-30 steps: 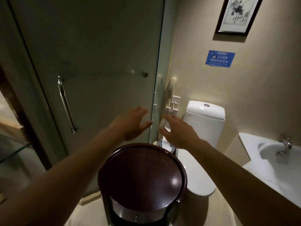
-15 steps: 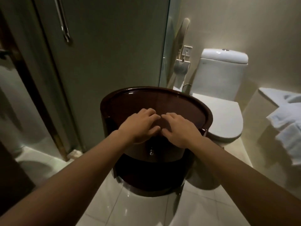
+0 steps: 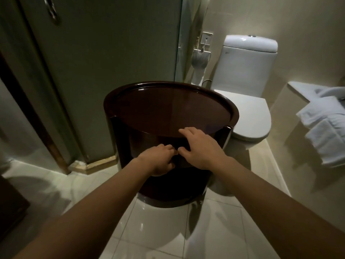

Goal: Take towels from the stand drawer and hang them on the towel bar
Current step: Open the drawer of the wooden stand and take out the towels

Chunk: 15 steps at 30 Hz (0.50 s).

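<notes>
A round dark wooden stand stands on the tiled floor straight ahead, its glossy top bare. Its curved drawer front lies just under the top. My left hand is curled shut at the middle of that front, over the spot where the small knob sits; the knob itself is hidden. My right hand lies beside it with fingers spread, touching the drawer front and the top's edge. No towel shows in the drawer.
A frosted glass shower door with a metal handle stands behind the stand on the left. A white toilet sits close on the right. White towels hang over a ledge at far right.
My view has dropped from the shower door to the stand. Both hands came down from the air to the stand's top and then onto the drawer front, where the left hand closed.
</notes>
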{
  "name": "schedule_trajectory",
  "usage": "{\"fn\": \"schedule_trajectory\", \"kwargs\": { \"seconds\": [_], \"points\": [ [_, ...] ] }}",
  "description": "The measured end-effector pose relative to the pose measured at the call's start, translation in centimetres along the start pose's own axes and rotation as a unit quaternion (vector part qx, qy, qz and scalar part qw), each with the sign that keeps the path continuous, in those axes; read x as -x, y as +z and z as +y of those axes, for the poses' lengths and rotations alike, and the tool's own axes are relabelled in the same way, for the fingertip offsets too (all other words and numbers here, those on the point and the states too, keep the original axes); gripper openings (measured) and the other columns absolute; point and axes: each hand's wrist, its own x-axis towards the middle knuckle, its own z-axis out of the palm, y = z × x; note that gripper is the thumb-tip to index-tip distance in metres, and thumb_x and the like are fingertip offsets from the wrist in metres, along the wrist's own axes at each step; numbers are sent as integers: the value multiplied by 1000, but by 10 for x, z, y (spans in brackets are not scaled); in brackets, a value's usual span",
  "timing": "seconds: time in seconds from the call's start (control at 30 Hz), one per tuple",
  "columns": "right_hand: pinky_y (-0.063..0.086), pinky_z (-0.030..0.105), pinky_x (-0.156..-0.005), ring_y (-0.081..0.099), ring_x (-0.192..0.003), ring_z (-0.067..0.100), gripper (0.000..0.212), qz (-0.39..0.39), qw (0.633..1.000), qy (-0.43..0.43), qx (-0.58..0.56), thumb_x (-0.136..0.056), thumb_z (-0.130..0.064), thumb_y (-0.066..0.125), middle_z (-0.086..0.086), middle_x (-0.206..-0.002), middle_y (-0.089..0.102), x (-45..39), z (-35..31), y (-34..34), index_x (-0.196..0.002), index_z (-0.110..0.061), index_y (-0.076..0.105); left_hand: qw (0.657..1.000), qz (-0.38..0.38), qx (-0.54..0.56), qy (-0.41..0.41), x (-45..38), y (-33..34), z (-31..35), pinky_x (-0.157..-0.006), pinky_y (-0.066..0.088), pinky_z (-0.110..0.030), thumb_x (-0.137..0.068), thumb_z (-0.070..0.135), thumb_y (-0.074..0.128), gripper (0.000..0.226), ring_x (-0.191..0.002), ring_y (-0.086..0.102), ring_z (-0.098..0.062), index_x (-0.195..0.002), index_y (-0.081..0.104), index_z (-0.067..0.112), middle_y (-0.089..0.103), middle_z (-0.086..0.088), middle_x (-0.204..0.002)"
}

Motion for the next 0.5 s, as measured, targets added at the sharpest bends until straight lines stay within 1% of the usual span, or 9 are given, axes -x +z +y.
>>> {"fn": "schedule_trajectory", "kwargs": {
  "seconds": [0.13, 0.27, 0.33, 0.43, 0.5],
  "points": [
    [36, 37, -111, 36, -144, 19, 67, 1, 1000, 4, 11, -95, -47, 56, -3, -160, 34, 7, 7, 5, -154, -28, 31, 999, -29, 40, -10, -10, 12, -3, -101, 46, -35, -97, 33, 56, 59, -123, 53, -20, -152, 36, 23, 49, -1, -143],
    [34, 37, -113, 35, -145, 20, 66, 8, 1000, 3, 24, -95, -46, 56, -1, -160, 34, 10, 9, 12, -154, -27, 31, 998, -6, 58, -17, -14, 18, -2, -100, 48, -35, -97, 30, 56, 56, -123, 55, -21, -150, 40, 19, 52, -4, -141],
    [32, 38, -115, 34, -145, 20, 66, 10, 999, -5, 33, -96, -45, 55, 1, -160, 35, 11, 6, 16, -155, -25, 32, 997, 0, 71, -17, -15, 18, -2, -97, 50, -34, -96, 27, 58, 51, -117, 57, -20, -145, 46, 20, 55, -3, -136],
    [31, 38, -116, 33, -146, 21, 64, 5, 999, -12, 38, -97, -43, 54, 2, -159, 36, 13, -1, 19, -154, -23, 34, 996, 4, 83, -19, -13, 19, -1, -90, 52, -34, -94, 23, 60, 36, -105, 59, -19, -130, 56, 20, 59, -2, -124],
    [33, 38, -115, 35, -144, 22, 62, 5, 999, -12, 39, -97, -42, 54, 2, -158, 37, 15, -4, 23, -153, -22, 37, 996, 9, 84, -16, -7, 20, 3, -88, 52, -34, -94, 23, 61, 31, -102, 60, -19, -124, 58, 19, 59, -2, -120]
  ]
}}
